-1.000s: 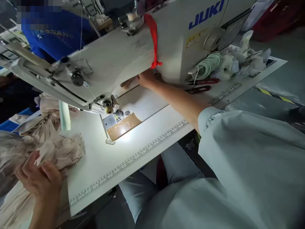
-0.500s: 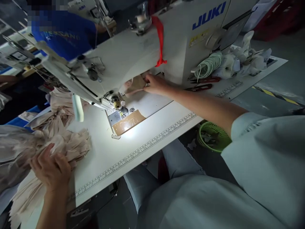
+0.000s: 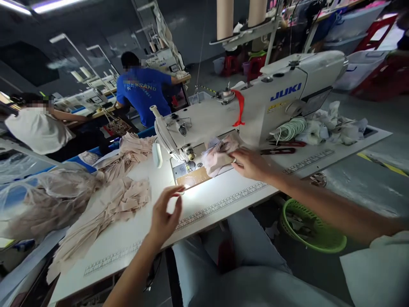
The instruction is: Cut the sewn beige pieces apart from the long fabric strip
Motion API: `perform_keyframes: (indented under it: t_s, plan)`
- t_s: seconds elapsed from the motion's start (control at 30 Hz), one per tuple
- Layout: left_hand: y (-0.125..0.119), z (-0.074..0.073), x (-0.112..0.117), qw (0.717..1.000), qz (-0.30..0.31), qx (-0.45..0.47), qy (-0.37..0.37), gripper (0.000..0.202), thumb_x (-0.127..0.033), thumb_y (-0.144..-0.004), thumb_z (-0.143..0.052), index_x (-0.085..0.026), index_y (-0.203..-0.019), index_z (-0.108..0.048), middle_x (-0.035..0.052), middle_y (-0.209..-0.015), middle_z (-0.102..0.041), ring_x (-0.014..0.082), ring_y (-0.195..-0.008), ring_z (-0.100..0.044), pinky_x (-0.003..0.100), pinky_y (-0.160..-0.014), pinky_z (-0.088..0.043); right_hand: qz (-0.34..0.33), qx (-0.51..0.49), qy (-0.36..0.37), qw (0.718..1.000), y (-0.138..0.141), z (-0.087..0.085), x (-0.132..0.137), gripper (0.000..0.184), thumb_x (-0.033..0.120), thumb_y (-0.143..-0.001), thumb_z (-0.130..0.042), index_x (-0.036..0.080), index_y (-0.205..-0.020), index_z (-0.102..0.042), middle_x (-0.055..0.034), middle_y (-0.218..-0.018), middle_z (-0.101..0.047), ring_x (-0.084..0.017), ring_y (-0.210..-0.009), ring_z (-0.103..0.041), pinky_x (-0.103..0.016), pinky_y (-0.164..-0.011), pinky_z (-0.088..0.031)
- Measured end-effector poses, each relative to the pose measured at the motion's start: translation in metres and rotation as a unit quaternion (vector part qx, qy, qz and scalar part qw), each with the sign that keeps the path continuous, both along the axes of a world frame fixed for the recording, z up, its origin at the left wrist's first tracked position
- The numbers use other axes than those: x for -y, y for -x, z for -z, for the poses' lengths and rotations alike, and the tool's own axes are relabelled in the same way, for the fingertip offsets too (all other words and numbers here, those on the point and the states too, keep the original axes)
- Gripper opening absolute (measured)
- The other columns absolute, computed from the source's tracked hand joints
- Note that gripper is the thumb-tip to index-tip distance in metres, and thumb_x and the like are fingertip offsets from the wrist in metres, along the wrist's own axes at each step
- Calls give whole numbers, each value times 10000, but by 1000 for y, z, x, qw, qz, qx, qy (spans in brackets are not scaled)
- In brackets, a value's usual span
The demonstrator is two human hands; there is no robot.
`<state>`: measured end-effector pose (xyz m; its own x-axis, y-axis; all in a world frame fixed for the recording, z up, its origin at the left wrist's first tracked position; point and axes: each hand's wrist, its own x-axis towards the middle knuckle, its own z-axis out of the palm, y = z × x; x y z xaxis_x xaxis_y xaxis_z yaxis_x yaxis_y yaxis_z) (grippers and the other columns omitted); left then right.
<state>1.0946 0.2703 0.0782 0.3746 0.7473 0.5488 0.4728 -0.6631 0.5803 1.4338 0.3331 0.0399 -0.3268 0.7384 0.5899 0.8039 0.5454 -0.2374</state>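
Observation:
A white JUKI sewing machine (image 3: 255, 98) stands across the table, its lit needle area (image 3: 191, 165) over a tan plate cover. In my right hand (image 3: 251, 164), thumb and fingers pinch the edge of some thin pale pink fabric (image 3: 219, 160), which lies bunched under the machine arm, right of the needle. My left hand (image 3: 166, 213) hovers over the table front, left of the needle, fingers curved and apart from the thumb, holding nothing. Left of it spreads a pile of beige fabric pieces (image 3: 121, 200).
Scissors-like red-handled tools (image 3: 277, 151), a coil of pale cord (image 3: 290, 129) and white scraps (image 3: 335, 128) lie at the right. A green basket (image 3: 313, 245) stands below the table. Beyond the machine sits a person in blue (image 3: 143, 91); another in white (image 3: 40, 128) is farther left.
My left hand has left the beige pile and moved right, near the needle area. My right hand has drawn fabric out from behind the machine arm towards the front. The view has tilted up.

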Motion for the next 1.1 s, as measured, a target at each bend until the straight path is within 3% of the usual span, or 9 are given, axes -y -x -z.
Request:
perform_keyframes:
  t_s: [0.13, 0.2, 0.27, 0.4, 0.6, 0.8, 0.9, 0.97, 1.1]
  plan:
    - [-79, -9, -29, 995, 92, 21, 15, 258, -228, -1017, -411, -198, -1208, -582, 118, -1160, -679, 202, -1097, -660, 366, -928, -566, -54, 35, -47, 997, -1, 0, 5, 278, 79, -866, -463, 191, -1051, -638, -101, -1079, -685, -265, -1040, -616, -409, -879, -524]
    - [-111, -9, -54, 997, 71, -16, 17, 285, -186, -1002, -393, -170, -1217, -579, 137, -1174, -666, 206, -1081, -657, 360, -913, -563, -48, 32, -58, 997, -5, 0, 11, 303, 78, -867, -471, 202, -1089, -634, -93, -1105, -681, -264, -1048, -614, -422, -890, -514]
    - [-137, -7, -77, 992, 22, -117, 45, 320, -133, -977, -390, -138, -1225, -592, 153, -1180, -664, 213, -1035, -666, 349, -884, -562, -47, 29, -69, 996, -10, -2, 19, 320, 80, -852, -489, 215, -1102, -636, -88, -1111, -678, -269, -1050, -611, -434, -892, -504]
    - [-169, -2, -106, 964, -16, -257, 69, 339, -135, -922, -520, -138, -1239, -641, 152, -1180, -676, 282, -1088, -640, 388, -901, -547, -75, 23, -83, 993, -18, -4, 29, 269, 98, -850, -503, 233, -1038, -640, -73, -1031, -692, -267, -972, -631, -433, -842, -507]
    - [-181, -1, -122, 950, -36, -307, 47, 287, -172, -948, -502, -194, -1160, -694, 138, -1192, -657, 295, -1169, -562, 439, -982, -503, -62, -2, -36, 997, -19, 7, 17, 279, 97, -828, -497, 232, -1032, -630, -74, -1011, -679, -264, -945, -660, -409, -796, -558]
    - [-174, 4, -142, 956, -33, -289, 40, 279, -160, -945, -493, -179, -1138, -694, 116, -1167, -660, 270, -1140, -578, 390, -945, -520, -9, 35, -49, 998, -18, 11, 16, 323, 24, -784, -510, 219, -987, -669, -93, -1109, -653, -282, -1019, -638, -432, -838, -573]
    - [-171, 4, -139, 964, -23, -264, 33, 271, -153, -946, -492, -164, -1125, -695, 119, -1170, -669, 262, -1137, -586, 371, -939, -522, 13, 53, -53, 997, -16, 7, 22, 330, 17, -785, -536, 220, -994, -690, -103, -1154, -647, -306, -1041, -632, -452, -833, -573]
    - [-167, 1, -129, 971, 12, -236, 22, 254, -177, -959, -489, -157, -1101, -699, 107, -1146, -688, 243, -1138, -587, 354, -976, -504, -3, 40, -42, 998, -14, 5, 23, 324, 29, -805, -538, 230, -1005, -693, -89, -1104, -662, -296, -1023, -641, -457, -850, -572]
    - [-155, -9, -104, 977, 174, -95, 77, 427, -391, -1037, -352, -160, -1074, -709, 76, -1059, -717, 217, -1071, -629, 356, -1008, -479, -47, -73, 3, 996, -15, 3, 23, 271, 150, -886, -531, 255, -1092, -671, -85, -1167, -653, -282, -1120, -628, -482, -972, -553]
